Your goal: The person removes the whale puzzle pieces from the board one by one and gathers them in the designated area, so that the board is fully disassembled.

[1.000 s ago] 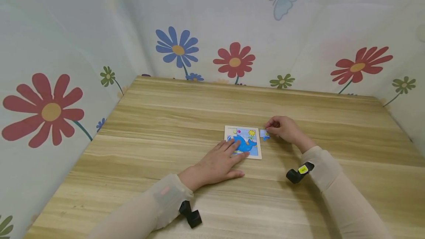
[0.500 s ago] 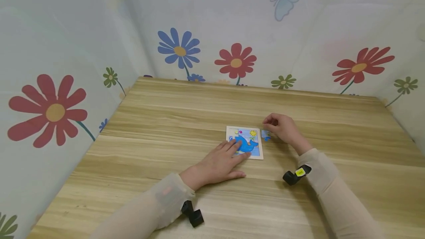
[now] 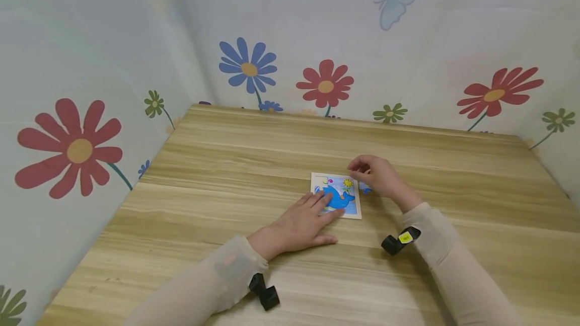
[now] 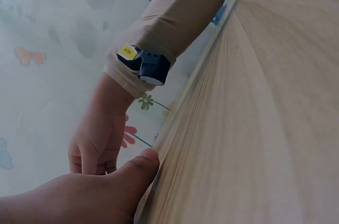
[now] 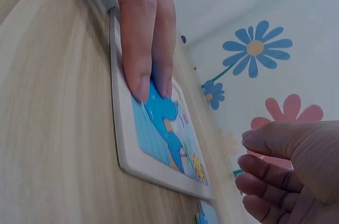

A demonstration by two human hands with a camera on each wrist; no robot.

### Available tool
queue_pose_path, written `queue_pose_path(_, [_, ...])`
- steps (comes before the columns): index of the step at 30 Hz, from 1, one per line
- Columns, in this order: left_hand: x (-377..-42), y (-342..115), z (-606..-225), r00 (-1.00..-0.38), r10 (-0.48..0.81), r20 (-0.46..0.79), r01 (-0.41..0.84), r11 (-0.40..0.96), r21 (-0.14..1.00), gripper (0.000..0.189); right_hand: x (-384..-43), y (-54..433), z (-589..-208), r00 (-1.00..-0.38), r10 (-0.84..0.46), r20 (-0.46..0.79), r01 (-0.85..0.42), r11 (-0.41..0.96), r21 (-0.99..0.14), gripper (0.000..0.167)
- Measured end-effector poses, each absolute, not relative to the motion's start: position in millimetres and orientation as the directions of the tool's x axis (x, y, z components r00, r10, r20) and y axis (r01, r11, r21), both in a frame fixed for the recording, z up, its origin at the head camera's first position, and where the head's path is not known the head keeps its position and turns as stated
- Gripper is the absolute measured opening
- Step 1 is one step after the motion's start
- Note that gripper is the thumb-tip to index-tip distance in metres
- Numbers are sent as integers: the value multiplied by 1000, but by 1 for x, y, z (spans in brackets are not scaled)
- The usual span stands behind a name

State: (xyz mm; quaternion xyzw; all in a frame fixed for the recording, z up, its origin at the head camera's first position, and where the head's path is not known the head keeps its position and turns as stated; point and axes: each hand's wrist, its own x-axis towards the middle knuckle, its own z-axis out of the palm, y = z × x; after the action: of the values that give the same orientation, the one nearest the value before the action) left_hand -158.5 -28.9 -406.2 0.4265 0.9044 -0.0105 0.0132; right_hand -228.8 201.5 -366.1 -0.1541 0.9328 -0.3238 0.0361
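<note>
A small framed jigsaw puzzle (image 3: 336,174) with a blue whale and a yellow sun lies flat on the wooden table. Its upper left shows a bare pale patch. My left hand (image 3: 299,223) rests on its lower left, fingers spread and straight; two fingertips press the whale in the right wrist view. Over the puzzle's upper right corner hovers my right hand (image 3: 378,177), its fingers loosely curled. I see nothing between that thumb and fingers in the right wrist view. A loose blue puzzle piece (image 3: 365,188) lies beside the frame's right edge, partly covered by the right hand.
The wooden table (image 3: 217,165) reaches back to a white curtain (image 3: 290,9) printed with flowers and a butterfly. Each wrist carries a small black camera, such as the right wrist camera (image 3: 399,241).
My right hand has moved left from the loose puzzle piece to above the frame's corner, leaving the piece on the table. The left hand stays on the puzzle. The head view shifts slightly.
</note>
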Motion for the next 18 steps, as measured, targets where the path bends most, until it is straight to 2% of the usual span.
queue_pose_path(18, [-160, -29, -407, -627, 778, -25, 779, 627, -29, 64, -235, 170, -374, -853, -521, 24, -446, 704, -553, 17])
